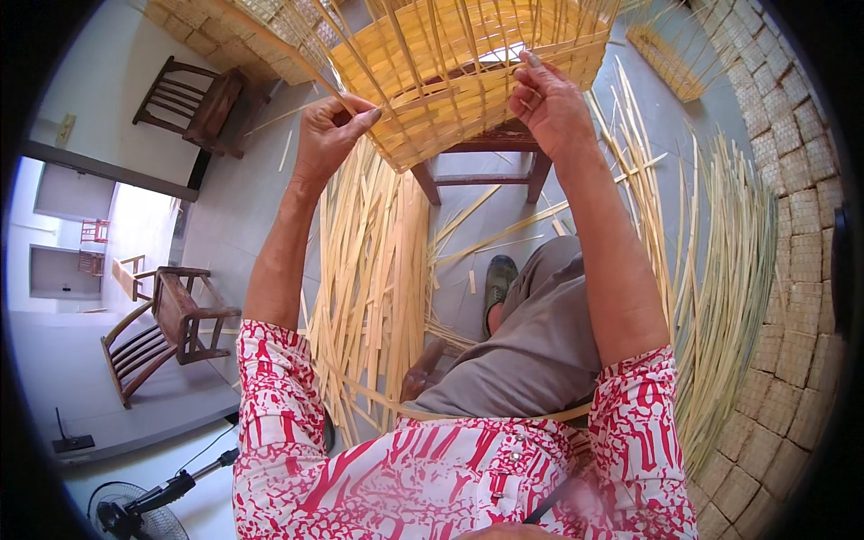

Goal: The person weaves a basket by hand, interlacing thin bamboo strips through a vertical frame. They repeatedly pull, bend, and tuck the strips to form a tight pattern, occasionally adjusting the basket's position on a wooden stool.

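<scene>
A half-woven yellow bamboo basket (pixel 432 117) lies tilted before me, its thin upright stakes pointing up and away. At its left corner, my left hand (pixel 337 130) is closed, thumb and forefinger pinching a long bamboo strip (pixel 286 52) that runs off to the upper left. My right hand (pixel 551 97) is at the basket's right part, its fingers curled and thumb and fingertips pinched at a strip in the weave among the stakes. Under the basket stands a dark wooden stool (pixel 481 178).
Loose split bamboo strips (pixel 373 261) are heaped on the floor between my legs and left side. More long strips (pixel 724 261) lie at right beside stacked woven pieces (pixel 796 270). Another unfinished basket (pixel 668 65) is at the far right. Wooden chairs (pixel 184 315) and a fan (pixel 135 513) stand at left.
</scene>
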`<state>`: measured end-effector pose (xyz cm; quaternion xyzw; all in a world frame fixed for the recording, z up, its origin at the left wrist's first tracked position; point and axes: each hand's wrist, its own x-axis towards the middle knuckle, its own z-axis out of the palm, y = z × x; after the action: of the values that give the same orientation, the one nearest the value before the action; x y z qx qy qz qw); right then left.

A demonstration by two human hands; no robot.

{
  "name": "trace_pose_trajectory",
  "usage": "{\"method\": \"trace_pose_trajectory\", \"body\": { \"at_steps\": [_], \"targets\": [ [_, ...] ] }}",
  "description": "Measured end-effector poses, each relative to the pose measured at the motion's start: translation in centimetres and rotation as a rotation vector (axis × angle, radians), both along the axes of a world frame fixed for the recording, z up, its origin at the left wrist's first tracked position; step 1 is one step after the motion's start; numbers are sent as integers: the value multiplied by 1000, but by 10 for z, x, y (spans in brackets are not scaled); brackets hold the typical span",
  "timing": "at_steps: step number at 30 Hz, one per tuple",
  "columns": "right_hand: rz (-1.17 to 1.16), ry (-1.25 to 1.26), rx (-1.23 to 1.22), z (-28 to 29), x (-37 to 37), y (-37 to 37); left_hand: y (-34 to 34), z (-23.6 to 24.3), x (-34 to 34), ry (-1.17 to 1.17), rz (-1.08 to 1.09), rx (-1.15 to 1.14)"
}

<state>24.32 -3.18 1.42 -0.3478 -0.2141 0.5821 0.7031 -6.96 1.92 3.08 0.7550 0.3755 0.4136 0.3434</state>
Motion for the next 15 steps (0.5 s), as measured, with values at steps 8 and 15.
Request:
{"method": "trace_pose_trajectory", "body": {
  "at_steps": [8,15],
  "targets": [
    [-34,96,-3,-19,3,10,-4,5,-6,32,25,11],
    [-92,54,-57,-26,4,21,-13,-9,-6,-110,50,-27]
  ]
}}
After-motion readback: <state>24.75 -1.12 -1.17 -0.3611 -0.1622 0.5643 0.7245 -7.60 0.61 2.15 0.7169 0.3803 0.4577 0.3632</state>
